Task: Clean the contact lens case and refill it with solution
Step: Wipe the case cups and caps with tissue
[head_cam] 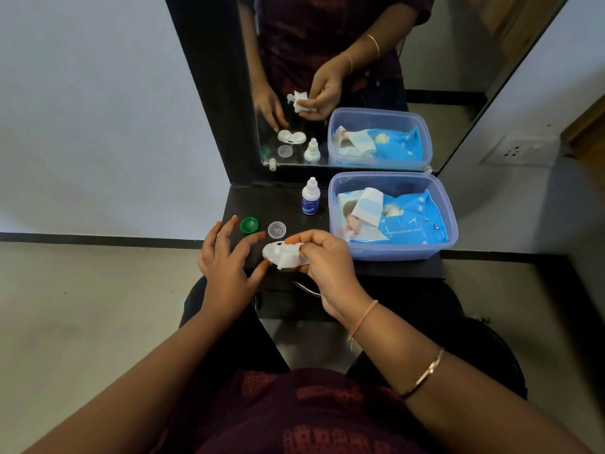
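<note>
Nearest, my right wrist: one thin bangle [427, 371].

Right hand [327, 260]: fingers curled, thumb and fingertips pinching a small white wipe [289, 259], held just over the lens case.

Left hand [226, 257]: fingers spread and slack, holding nothing. The thumb tip is just beside the case's near left end; I cannot tell whether it touches.

Lens case [271, 252]: white, lying on the black shelf [255, 201] near the front edge, between my two hands, its right part hidden by the wipe.

Clear cap [277, 230]: round, hollow side up, just behind the case.

Green cap [249, 224]: hollow side up, left of the clear one, apart from it.

Solution bottle [309, 196]: small, white with a blue label, upright, its top on, just left of the tub.

Tub [393, 252]: see-through bluish plastic, on the shelf's right half. Inside it is a blue pack of wet wipes [420, 221], with one sheet standing out of the flap.

Mirror [442, 126]: farthest, black-framed, upright behind the shelf, showing the same items again.
</note>
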